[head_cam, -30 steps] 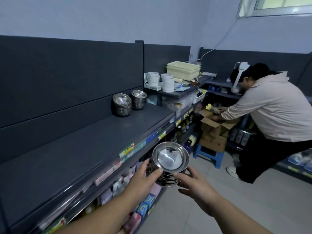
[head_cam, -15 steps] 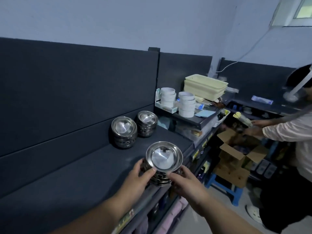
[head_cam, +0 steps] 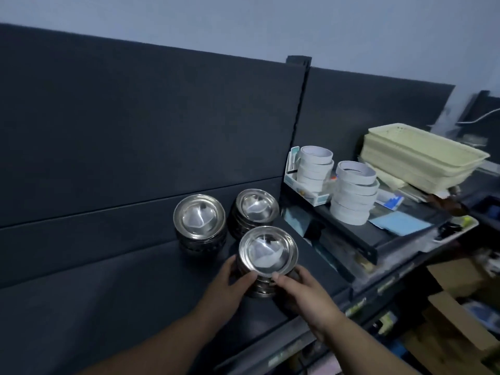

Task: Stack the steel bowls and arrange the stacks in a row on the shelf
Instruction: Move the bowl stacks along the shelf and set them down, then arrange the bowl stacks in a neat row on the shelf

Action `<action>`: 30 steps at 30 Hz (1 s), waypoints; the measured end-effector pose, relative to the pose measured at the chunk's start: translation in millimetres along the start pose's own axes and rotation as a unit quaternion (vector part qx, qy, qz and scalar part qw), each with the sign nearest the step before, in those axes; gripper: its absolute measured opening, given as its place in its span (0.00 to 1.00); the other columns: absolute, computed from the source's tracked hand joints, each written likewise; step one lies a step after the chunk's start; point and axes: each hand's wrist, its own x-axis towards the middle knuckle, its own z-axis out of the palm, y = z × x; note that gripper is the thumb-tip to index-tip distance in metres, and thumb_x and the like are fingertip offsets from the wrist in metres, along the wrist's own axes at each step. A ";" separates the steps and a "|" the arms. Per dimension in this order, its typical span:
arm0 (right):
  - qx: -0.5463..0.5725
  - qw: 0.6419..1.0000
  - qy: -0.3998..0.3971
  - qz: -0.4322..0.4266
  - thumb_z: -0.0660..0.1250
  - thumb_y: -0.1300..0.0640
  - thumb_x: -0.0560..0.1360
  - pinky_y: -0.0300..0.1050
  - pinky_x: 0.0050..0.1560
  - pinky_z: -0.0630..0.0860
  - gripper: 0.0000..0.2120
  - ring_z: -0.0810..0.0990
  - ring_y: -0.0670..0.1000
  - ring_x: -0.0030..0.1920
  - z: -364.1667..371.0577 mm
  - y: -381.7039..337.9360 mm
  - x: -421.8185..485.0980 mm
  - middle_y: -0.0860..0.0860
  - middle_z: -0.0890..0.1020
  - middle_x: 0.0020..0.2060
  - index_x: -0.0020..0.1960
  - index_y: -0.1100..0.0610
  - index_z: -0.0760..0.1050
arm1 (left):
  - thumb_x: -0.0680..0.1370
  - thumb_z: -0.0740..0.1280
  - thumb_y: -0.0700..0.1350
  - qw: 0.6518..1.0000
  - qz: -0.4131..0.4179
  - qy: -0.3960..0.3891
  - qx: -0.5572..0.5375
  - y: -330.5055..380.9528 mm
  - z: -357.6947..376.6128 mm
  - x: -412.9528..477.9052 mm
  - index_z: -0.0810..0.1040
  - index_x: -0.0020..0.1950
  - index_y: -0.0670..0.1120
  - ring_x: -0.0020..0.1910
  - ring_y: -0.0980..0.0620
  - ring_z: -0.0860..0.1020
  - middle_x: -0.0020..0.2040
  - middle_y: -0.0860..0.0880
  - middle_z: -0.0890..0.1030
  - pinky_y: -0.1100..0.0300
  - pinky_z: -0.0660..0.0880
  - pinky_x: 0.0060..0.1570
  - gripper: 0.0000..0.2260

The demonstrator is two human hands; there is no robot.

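Note:
A stack of steel bowls is held between both my hands just over the dark shelf; whether its base touches the shelf I cannot tell. My left hand grips the stack's left side and my right hand grips its right side. Two other stacks stand against the shelf's back panel: a left stack and a right stack. The held stack is in front of them, close to the right one.
A higher shelf section to the right carries two piles of white tape rolls and stacked cream trays. Cardboard boxes sit low at the right. The shelf's front edge runs diagonally below my hands.
I have carried the held stack forward from the aisle over the shelf, up to the two standing stacks. The view has swung left, and the other person is out of sight.

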 end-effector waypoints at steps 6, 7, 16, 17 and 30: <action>0.001 0.999 -0.052 -0.004 0.76 0.47 0.67 0.52 0.61 0.77 0.25 0.83 0.46 0.55 -46.8 -9.4 54.5 0.44 0.84 0.55 0.62 0.45 0.75 | 0.75 0.70 0.49 0.996 0.001 0.090 0.020 8.2 51.2 31.8 0.68 0.66 0.59 0.59 0.60 0.76 0.59 0.61 0.78 0.58 0.72 0.64 0.22; 0.003 0.999 -0.054 -0.003 0.76 0.49 0.68 0.52 0.60 0.78 0.24 0.83 0.47 0.54 -50.2 -9.7 59.7 0.45 0.84 0.55 0.62 0.45 0.75 | 0.75 0.71 0.49 0.995 -0.002 0.099 0.029 7.1 54.6 35.1 0.67 0.66 0.60 0.58 0.61 0.76 0.59 0.60 0.78 0.60 0.71 0.63 0.23; -0.148 0.989 0.006 -0.010 0.81 0.44 0.58 0.47 0.60 0.76 0.38 0.81 0.46 0.55 -48.0 10.0 45.3 0.45 0.83 0.54 0.63 0.54 0.72 | 0.74 0.71 0.49 0.976 -0.010 0.118 0.181 3.1 52.0 7.4 0.62 0.75 0.51 0.65 0.59 0.69 0.66 0.57 0.70 0.63 0.66 0.67 0.31; -0.176 0.984 0.017 -0.002 0.81 0.46 0.61 0.46 0.57 0.76 0.34 0.80 0.48 0.54 -42.3 9.7 38.1 0.47 0.82 0.53 0.62 0.55 0.72 | 0.74 0.71 0.51 0.973 -0.015 0.120 0.196 0.8 46.0 -1.5 0.61 0.75 0.51 0.67 0.56 0.69 0.69 0.55 0.69 0.59 0.66 0.69 0.33; -0.407 0.884 -0.203 -0.106 0.71 0.47 0.73 0.41 0.50 0.72 0.26 0.76 0.49 0.54 206.1 23.9 -158.7 0.48 0.76 0.59 0.67 0.52 0.68 | 0.76 0.66 0.54 0.877 -0.086 0.290 0.374 -6.9 -165.0 -293.1 0.59 0.75 0.49 0.71 0.51 0.65 0.74 0.49 0.63 0.65 0.62 0.65 0.31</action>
